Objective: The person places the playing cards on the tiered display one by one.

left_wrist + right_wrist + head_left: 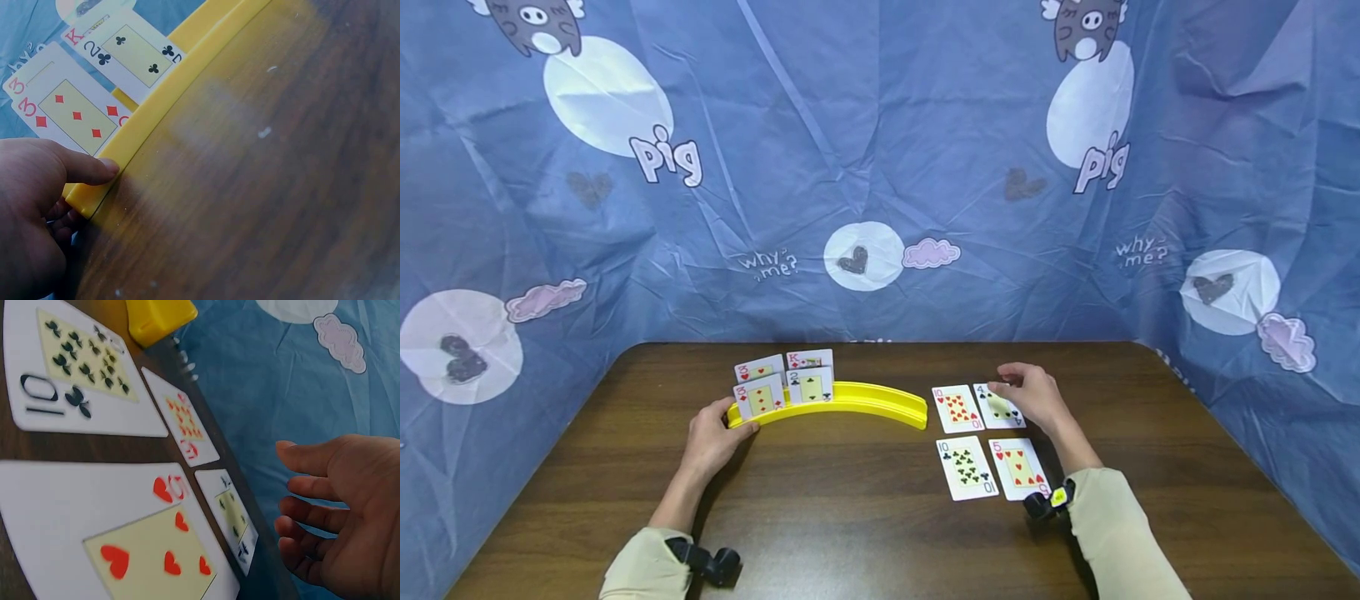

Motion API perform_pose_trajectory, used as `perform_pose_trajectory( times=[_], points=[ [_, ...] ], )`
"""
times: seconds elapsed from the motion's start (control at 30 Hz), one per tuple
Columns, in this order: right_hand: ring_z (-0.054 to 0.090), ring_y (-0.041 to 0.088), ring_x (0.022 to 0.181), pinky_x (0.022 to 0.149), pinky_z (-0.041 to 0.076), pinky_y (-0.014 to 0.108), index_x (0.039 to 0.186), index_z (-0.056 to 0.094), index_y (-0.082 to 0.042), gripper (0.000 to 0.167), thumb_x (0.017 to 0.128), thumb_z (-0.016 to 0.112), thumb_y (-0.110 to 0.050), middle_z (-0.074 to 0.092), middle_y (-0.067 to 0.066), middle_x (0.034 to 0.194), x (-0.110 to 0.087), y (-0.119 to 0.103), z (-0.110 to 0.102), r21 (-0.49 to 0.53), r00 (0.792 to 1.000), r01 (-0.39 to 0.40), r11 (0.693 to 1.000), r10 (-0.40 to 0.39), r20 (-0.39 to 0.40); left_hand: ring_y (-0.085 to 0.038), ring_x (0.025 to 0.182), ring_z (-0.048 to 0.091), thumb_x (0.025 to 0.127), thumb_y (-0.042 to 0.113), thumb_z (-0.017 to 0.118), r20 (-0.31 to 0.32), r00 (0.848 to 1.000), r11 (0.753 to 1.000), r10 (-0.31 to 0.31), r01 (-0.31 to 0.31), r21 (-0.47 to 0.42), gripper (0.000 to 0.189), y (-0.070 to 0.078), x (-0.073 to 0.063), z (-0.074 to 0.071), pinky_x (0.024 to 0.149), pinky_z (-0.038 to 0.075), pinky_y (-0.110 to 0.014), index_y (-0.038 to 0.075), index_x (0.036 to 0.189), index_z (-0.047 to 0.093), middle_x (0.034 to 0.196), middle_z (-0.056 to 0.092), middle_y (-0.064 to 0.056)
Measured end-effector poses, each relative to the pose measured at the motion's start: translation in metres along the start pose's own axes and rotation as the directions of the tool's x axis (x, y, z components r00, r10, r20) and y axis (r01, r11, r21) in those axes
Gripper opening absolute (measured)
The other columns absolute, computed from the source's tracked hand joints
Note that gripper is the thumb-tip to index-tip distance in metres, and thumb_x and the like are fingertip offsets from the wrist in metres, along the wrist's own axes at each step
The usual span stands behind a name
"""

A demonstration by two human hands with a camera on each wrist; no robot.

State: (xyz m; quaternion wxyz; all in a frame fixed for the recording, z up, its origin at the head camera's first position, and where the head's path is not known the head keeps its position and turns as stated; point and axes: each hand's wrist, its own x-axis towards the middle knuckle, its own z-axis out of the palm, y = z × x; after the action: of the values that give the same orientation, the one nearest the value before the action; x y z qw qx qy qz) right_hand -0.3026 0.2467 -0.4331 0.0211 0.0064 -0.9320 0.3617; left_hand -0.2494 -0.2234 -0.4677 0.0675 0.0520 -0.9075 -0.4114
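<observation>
My left hand (713,437) grips the left end of a curved yellow card holder (857,398), thumb along its front edge and fingers behind. In the holder stand the three of diamonds (760,400) and two of clubs (810,387) in front. Behind them are the three of hearts (758,367) and a king of diamonds (808,359), partly covered. My right hand (1033,396) hangs over the black four (1000,410), fingers loosely bent, and the right wrist view shows nothing held in it.
Beside the four lies the ten of hearts (957,408). Nearer me are the ten of clubs (966,468) and five of hearts (1019,470), all face up on the wooden table (850,517). A blue printed cloth (880,183) hangs behind the table and at its sides.
</observation>
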Motion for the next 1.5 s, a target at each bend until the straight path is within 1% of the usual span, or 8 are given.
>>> perform_pose_trajectory(
  times=[0.27,0.4,0.5,0.63,0.8,1.07,1.23,1.5],
  points=[
    [0.057,0.040,0.121,0.103,0.045,0.053,0.138,0.052,0.009,0.061,0.091,0.071,-0.025,0.058,0.031,0.135,-0.001,0.011,0.003,-0.051,0.999,-0.018,0.999,0.021,0.046,-0.030,0.095,0.056,0.084,0.010,0.073,-0.014,1.000,1.000,0.009,-0.009,0.002,0.044,0.000,0.000,0.000,0.077,0.038,-0.032,-0.007,0.123,0.063,0.111,0.066,-0.025],
    [0.051,0.044,0.130,0.108,0.040,0.056,0.141,0.048,0.010,0.068,0.090,0.072,-0.027,0.051,0.032,0.143,-0.001,0.014,0.003,-0.057,0.997,-0.026,0.998,0.030,0.069,-0.030,0.095,0.056,0.084,0.010,0.074,-0.017,1.000,1.000,0.012,-0.012,0.003,0.043,0.000,0.000,0.000,0.077,0.038,-0.032,-0.008,0.122,0.063,0.111,0.065,-0.025],
    [0.042,0.046,0.139,0.113,0.036,0.058,0.145,0.044,0.009,0.076,0.087,0.075,-0.030,0.044,0.031,0.150,0.000,0.017,0.004,-0.063,0.994,-0.030,0.998,0.037,0.099,-0.030,0.096,0.055,0.084,0.010,0.073,-0.014,1.000,1.000,0.008,-0.008,0.002,0.044,0.000,0.000,0.000,0.078,0.038,-0.032,-0.008,0.123,0.063,0.112,0.065,-0.025],
    [0.035,0.049,0.142,0.114,0.034,0.059,0.148,0.039,0.008,0.089,0.083,0.079,-0.037,0.039,0.031,0.153,0.001,0.020,0.005,-0.091,0.988,-0.001,0.996,0.015,0.151,-0.030,0.096,0.055,0.085,0.010,0.073,-0.007,1.000,1.000,0.002,-0.002,-0.003,0.044,0.000,0.001,0.000,0.079,0.038,-0.033,-0.007,0.123,0.062,0.113,0.065,-0.025],
    [0.035,0.050,0.136,0.111,0.032,0.062,0.148,0.037,0.007,0.099,0.076,0.084,-0.042,0.041,0.030,0.153,-0.001,0.022,0.006,-0.127,0.983,0.046,0.991,-0.022,0.184,-0.030,0.096,0.055,0.085,0.011,0.073,-0.010,1.000,1.000,0.005,-0.005,0.007,0.043,-0.001,0.001,0.001,0.078,0.038,-0.033,-0.007,0.123,0.062,0.113,0.065,-0.025],
    [0.037,0.050,0.133,0.111,0.031,0.061,0.146,0.041,0.009,0.096,0.076,0.083,-0.041,0.040,0.031,0.153,-0.005,0.021,0.007,-0.195,0.982,0.118,0.974,-0.085,0.170,-0.030,0.095,0.055,0.085,0.011,0.073,-0.012,1.000,1.000,0.009,-0.009,0.018,0.044,-0.001,0.001,0.000,0.077,0.038,-0.032,-0.008,0.123,0.062,0.113,0.065,-0.025],
    [0.038,0.050,0.133,0.111,0.032,0.060,0.144,0.042,0.010,0.094,0.076,0.083,-0.041,0.040,0.031,0.153,-0.005,0.022,0.009,-0.218,0.983,0.134,0.967,-0.102,0.152,-0.030,0.095,0.055,0.085,0.011,0.074,-0.013,1.000,1.000,0.007,-0.007,0.013,0.044,0.000,0.001,0.000,0.077,0.039,-0.032,-0.008,0.123,0.062,0.112,0.065,-0.025],
    [0.040,0.051,0.130,0.109,0.033,0.061,0.142,0.046,0.007,0.096,0.072,0.085,-0.046,0.043,0.031,0.149,-0.009,0.023,0.009,-0.182,0.988,0.132,0.974,-0.114,0.109,-0.031,0.100,0.055,0.087,0.011,0.072,0.003,1.000,1.000,-0.014,0.014,0.011,0.045,0.001,0.001,0.001,0.082,0.040,-0.036,-0.007,0.126,0.061,0.119,0.064,-0.027]
  ],
)
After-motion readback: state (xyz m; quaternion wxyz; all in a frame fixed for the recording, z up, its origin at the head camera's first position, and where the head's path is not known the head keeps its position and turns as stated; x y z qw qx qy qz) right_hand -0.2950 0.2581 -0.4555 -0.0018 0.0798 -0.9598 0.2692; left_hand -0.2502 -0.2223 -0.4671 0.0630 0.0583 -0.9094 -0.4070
